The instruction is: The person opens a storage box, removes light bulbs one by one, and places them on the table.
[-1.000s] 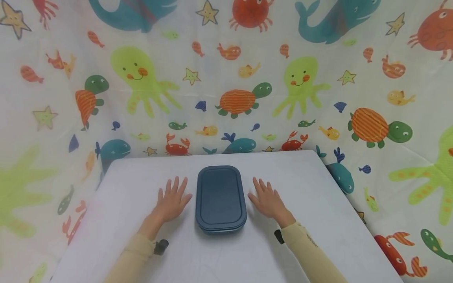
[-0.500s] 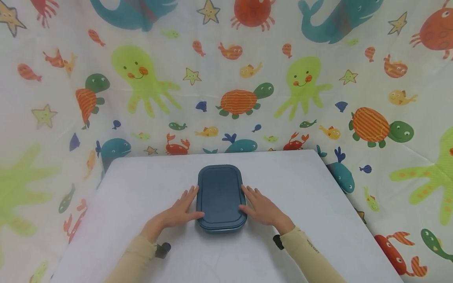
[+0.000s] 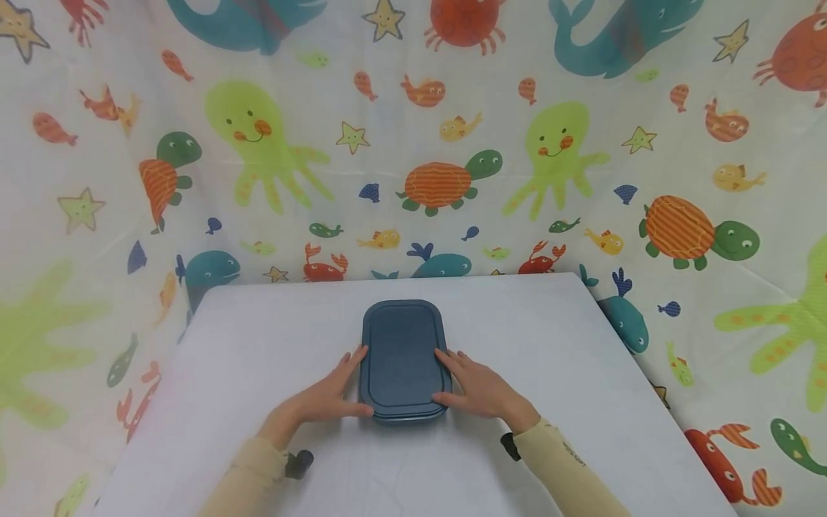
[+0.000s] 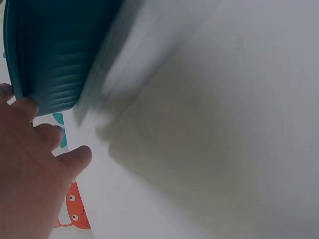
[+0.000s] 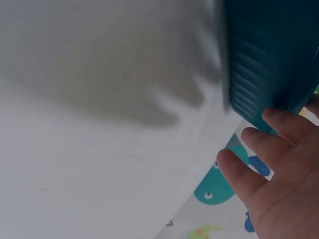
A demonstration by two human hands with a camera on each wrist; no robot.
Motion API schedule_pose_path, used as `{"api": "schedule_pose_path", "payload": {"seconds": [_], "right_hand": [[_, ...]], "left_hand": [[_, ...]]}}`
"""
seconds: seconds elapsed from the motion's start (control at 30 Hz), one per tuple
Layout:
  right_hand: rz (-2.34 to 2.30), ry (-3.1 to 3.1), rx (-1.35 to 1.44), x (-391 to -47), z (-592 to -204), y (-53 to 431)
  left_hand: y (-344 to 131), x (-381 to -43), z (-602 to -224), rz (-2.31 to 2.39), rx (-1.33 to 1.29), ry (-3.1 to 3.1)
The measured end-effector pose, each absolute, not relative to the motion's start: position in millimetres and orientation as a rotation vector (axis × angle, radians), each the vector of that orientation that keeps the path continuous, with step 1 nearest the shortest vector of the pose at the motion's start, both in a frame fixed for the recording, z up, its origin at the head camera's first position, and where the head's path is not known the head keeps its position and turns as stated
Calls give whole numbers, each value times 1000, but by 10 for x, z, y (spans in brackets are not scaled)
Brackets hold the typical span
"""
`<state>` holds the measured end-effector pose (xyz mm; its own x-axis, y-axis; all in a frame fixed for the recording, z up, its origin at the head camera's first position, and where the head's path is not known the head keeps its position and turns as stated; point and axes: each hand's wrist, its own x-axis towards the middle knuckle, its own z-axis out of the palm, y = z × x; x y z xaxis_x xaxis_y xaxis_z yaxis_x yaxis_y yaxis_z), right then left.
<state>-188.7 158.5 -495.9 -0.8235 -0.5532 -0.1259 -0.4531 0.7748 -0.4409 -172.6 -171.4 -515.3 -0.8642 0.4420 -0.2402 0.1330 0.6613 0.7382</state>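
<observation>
A dark blue rectangular food container (image 3: 403, 352) with a rounded lid lies lengthwise on the white table. My left hand (image 3: 326, 397) is at its left side, fingers stretched along the edge and thumb at the near left corner. Opposite it, my right hand (image 3: 481, 388) touches the right edge, with fingertips and thumb reaching over the lid's rim. In the left wrist view the ribbed container wall (image 4: 70, 74) rises beside the left fingers (image 4: 75, 158). The right wrist view shows the other ribbed wall (image 5: 254, 69) with the right fingers (image 5: 239, 172) spread near the rim.
The white table (image 3: 549, 323) ends at a far edge in front of a curtain (image 3: 362, 172) printed with sea animals, which also hangs at both sides. Dark wrist cameras (image 3: 298, 464) stick out below the sleeves (image 3: 562, 459).
Both hands have come inward from beside the container to its two sides, fingers and thumbs now at the lid's edges. The container has stayed in nearly the same spot.
</observation>
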Motion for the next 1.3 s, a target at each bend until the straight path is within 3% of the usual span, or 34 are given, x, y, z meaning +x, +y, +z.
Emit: {"api": "schedule_pose_path", "payload": {"seconds": [0.5,1.3], "right_hand": [[-500,2698,-860,-1882,-4958,1609],[-442,2722,-873,-1884,-4978,1598]], "left_hand": [[-1708,-1752,-5260,1120,574,2470],[-1687,-1741,-5279,1109,527,2475]]}}
